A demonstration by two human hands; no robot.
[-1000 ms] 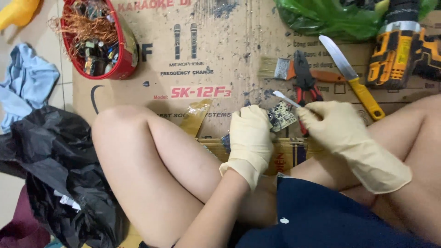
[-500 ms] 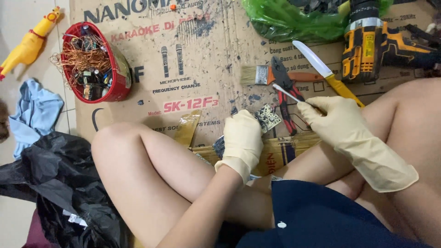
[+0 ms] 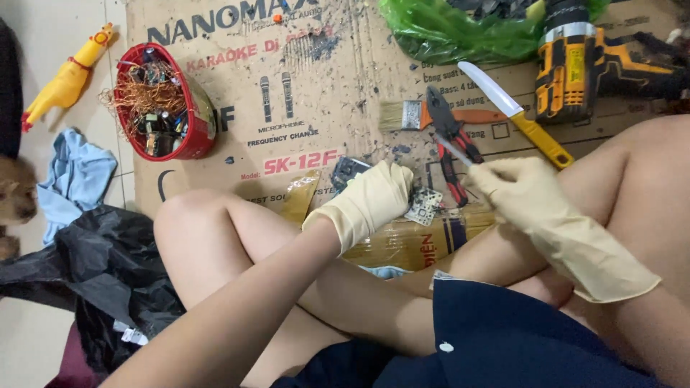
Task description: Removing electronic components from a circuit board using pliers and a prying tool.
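Right now both hands wear cream rubber gloves, person sitting cross-legged on flattened cardboard (image 3: 302, 86). Left hand (image 3: 370, 201) reaches in from lower left, forearm diagonal, wrist bent a bit, fingers curled down and closed on a small circuit board (image 3: 424, 205), which sticks out at the fingertips just above the cardboard, between the knees. Right hand (image 3: 521, 194) comes in from the right across the right thigh, fingers pinched together on a thin metal tool (image 3: 453, 149); tip points up-left, away from the board, w/ a clear gap between them. Can't tell what kind of tool it is.

Just behind the tool tip: red-handled pliers (image 3: 449, 140) lying on the cardboard, a paintbrush (image 3: 413, 115) beside them, and a yellow-handled knife (image 3: 514, 115) to the right. Yellow-black drill (image 3: 575, 65) at top right, green plastic bag (image 3: 445, 29) next to it. Red bowl (image 3: 205, 118) w/ copper wire and parts at upper left, yellow rubber chicken (image 3: 65, 79) on the floor beyond it. Black plastic bag (image 3: 108, 273) by the left knee.
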